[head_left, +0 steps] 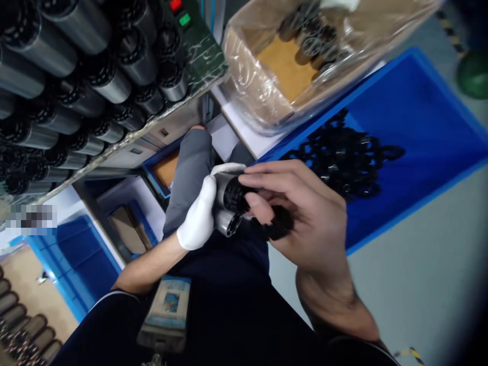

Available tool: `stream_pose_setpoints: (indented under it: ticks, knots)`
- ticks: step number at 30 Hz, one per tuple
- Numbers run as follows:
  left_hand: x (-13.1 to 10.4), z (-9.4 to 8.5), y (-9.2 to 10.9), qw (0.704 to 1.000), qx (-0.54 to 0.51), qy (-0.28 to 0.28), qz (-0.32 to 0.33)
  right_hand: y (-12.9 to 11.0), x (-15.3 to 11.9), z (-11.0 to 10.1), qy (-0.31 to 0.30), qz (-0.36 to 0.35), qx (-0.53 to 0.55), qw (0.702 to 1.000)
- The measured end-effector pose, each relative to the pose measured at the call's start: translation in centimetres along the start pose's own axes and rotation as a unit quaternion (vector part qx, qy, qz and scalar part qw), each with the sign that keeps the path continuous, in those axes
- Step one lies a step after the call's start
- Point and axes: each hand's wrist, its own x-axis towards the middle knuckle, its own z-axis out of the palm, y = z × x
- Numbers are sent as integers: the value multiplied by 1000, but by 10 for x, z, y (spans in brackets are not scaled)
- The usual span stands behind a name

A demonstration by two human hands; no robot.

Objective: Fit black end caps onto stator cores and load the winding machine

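My left hand, in a white glove, is closed around two short metal cylinders held side by side in front of my lap. A black ring-shaped part sits at the end of the upper cylinder. The lower cylinder shows an open end with a notched inner edge. My bare right hand has its fingertips on the black part at the upper cylinder. More black ring-shaped parts are gripped in its curled fingers and palm; how many is hidden.
Many metal cylinders with black ends stand on the green bench at upper left. A plastic-lined carton holds metal tubes. Below it, a blue tray contains a heap of black rings. Another blue bin is at left.
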Motion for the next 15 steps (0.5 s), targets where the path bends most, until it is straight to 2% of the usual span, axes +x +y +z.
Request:
stream_pose_setpoints:
  ticks: [2, 4, 9, 15]
  knots:
    - [-5, -11, 1, 1000, 19, 6, 24, 0, -2, 5, -43, 20, 31, 998]
    - [-8, -20, 1, 998, 39, 13, 50, 0, -4, 8, -56, 21, 39, 997]
    - [-9, -30, 4, 996, 56, -1, 73, -1, -6, 16, -31, -4, -4, 1000]
    - [-10, -36, 11, 996, 64, -40, 47, 5, -5, 19, -19, -60, -45, 997]
